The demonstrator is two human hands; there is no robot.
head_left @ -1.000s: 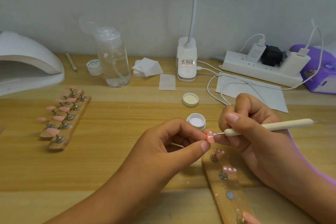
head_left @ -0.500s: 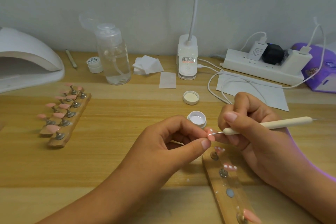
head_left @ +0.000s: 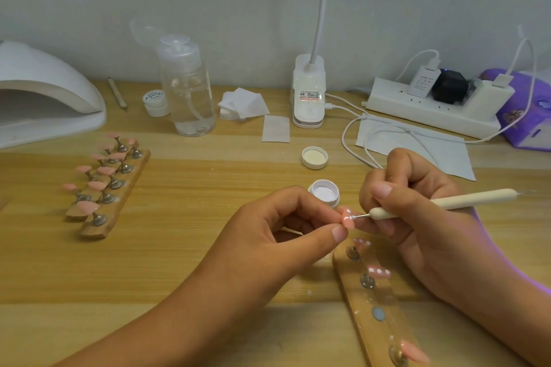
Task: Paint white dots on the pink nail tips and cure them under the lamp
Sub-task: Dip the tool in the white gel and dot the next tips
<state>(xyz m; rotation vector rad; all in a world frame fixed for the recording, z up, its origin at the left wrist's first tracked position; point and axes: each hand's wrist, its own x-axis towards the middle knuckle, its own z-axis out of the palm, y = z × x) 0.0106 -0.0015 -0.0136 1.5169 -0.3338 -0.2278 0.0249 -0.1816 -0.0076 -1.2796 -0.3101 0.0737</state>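
Note:
My left hand (head_left: 286, 229) pinches a pink nail tip (head_left: 348, 218) on its stand between thumb and fingers. My right hand (head_left: 417, 211) grips a cream dotting pen (head_left: 447, 202), and its metal point touches the tip, which carries white dots. Just behind stands an open small jar of white gel (head_left: 324, 192). Below the hands lies a wooden holder strip (head_left: 378, 313) with dotted pink tips (head_left: 378, 272) and a plain one at its near end. Plain pink tips stand on two more holder strips (head_left: 110, 188) at the left. The white curing lamp (head_left: 44, 98) sits at the far left.
The jar's lid (head_left: 314, 157) lies beyond it. At the back stand a clear pump bottle (head_left: 187, 86), a closed small pot (head_left: 155, 103), lint wipes (head_left: 243, 104), a desk lamp base (head_left: 308, 95), a power strip (head_left: 432, 107) with cables, and a purple device (head_left: 527, 110).
The pen's point has shifted slightly on the held tip; both hands stay almost in place. The view has tilted a little.

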